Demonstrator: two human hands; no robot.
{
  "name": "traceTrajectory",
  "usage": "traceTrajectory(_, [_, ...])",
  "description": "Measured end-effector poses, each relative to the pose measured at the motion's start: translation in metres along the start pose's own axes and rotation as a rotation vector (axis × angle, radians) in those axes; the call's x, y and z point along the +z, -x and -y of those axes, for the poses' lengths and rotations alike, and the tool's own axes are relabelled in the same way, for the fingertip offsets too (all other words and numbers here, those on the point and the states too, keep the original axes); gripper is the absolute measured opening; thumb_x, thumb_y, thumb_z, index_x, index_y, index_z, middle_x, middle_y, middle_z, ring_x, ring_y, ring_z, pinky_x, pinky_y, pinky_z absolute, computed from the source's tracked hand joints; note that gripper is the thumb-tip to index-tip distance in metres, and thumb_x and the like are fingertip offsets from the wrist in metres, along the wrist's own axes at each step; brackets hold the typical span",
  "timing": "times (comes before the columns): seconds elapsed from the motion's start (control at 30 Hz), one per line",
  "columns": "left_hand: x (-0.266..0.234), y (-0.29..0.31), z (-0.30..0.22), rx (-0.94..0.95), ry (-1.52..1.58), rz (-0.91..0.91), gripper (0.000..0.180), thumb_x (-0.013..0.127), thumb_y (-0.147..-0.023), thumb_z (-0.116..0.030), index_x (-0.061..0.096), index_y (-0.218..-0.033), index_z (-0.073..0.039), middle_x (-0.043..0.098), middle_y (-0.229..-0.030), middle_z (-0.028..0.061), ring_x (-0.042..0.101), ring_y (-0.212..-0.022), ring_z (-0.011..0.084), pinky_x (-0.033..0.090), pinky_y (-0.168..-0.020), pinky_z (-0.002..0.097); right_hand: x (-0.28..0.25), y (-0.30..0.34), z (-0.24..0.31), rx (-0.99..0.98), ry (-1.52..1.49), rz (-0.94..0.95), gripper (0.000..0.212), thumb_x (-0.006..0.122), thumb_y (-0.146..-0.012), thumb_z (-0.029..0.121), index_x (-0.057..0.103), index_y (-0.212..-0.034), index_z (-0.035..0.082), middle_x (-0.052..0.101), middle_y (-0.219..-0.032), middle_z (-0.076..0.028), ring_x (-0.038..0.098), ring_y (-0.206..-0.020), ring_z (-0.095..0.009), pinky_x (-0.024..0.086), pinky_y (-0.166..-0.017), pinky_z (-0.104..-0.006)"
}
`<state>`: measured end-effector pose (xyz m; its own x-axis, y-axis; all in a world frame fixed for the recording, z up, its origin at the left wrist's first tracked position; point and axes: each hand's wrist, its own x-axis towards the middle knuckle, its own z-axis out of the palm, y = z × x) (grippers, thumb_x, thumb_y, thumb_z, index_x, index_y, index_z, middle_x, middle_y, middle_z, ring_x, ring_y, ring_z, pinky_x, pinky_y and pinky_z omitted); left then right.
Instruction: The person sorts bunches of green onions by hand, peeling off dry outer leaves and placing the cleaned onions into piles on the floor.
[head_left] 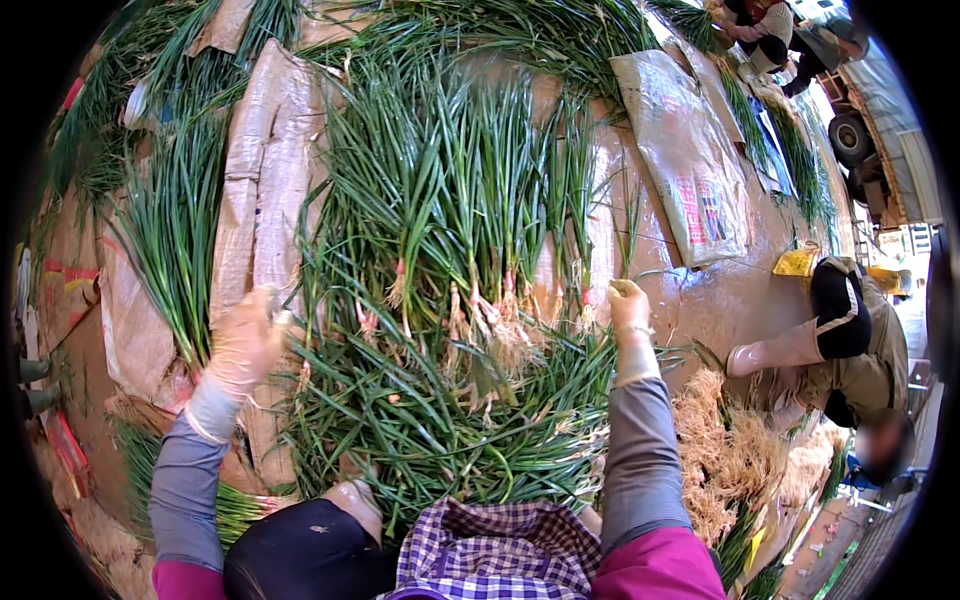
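Observation:
Both my hands wear pale, dirty gloves. My left hand [247, 345] is raised at the left of the pile, its fingers curled; whatever they hold, if anything, does not show clearly. On the right, my right hand [629, 308] is closed at the lower end of a thin green onion [628, 225], whose leaves point away from me. Between my hands lies a row of green onions [465, 190], leaves pointing away and pale roots [500, 325] toward me. Nearer my lap is a loose heap of green leaves [450, 440].
A bundle of green onions [175, 230] lies left beside a woven sack [265, 180]. Another sack [690, 160] is at the right. A heap of tan roots [725, 450] sits right of my arm. A person [860, 350] crouches there; others are at the far right.

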<state>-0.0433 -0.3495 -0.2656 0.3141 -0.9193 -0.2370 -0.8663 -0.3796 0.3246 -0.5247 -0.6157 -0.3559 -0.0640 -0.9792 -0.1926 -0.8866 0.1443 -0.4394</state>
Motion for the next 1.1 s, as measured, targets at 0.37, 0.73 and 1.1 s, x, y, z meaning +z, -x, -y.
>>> traceTrajectory(0.37, [0.058,-0.004,-0.146,-0.022,0.985,0.768,0.035,0.062,-0.085,-0.024,0.050,-0.109,-0.001,0.061,-0.099,0.0128,0.061,-0.090,0.0172,0.049,-0.081,0.0296,-0.004,0.099,0.126,0.221,-1.024,0.858,0.010,0.056,-0.085,0.005,0.057,-0.090,-0.004,0.062,-0.078,-0.012,0.062,-0.061,-0.018,0.051,-0.056,-0.0267])
traceTrajectory(0.73, [0.083,0.040,-0.157,-0.471,1.663,0.904,0.019,0.040,-0.096,-0.022,0.047,-0.099,-0.004,0.049,-0.069,0.0011,0.046,-0.054,0.0112,0.047,-0.056,0.0277,0.042,0.205,0.146,0.025,-0.581,0.489,0.023,0.056,-0.086,0.026,0.062,-0.075,0.007,0.059,-0.071,-0.009,0.054,-0.063,-0.021,0.045,-0.061,-0.0347])
traceTrajectory(1.1, [0.086,0.066,-0.116,-0.225,2.022,1.114,0.039,0.039,-0.095,-0.037,0.052,-0.106,-0.002,0.043,-0.062,-0.0020,0.046,-0.055,0.0118,0.047,-0.069,0.0344,0.035,0.202,0.161,0.234,-1.195,1.086,0.046,0.052,-0.092,0.023,0.040,-0.130,0.001,0.064,-0.089,-0.007,0.049,-0.063,-0.005,0.039,-0.055,-0.0167])
